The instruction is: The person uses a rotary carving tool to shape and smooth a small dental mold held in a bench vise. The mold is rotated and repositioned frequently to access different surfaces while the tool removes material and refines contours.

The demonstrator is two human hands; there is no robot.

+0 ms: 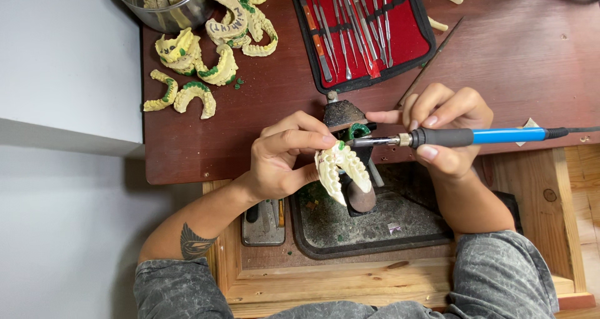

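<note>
My left hand grips a cream plaster dental cast with a spot of green wax at its top edge. My right hand holds a pen-shaped electric heating tool with a black grip, blue handle and trailing cord. Its metal tip touches the green wax on the cast. Both hands work just above a dark metal bench peg and a small green wax piece behind the cast.
Several yellow casts with green wax lie at the back left beside a metal bowl. A red instrument case lies open behind. A dark tray sits in the wooden drawer below.
</note>
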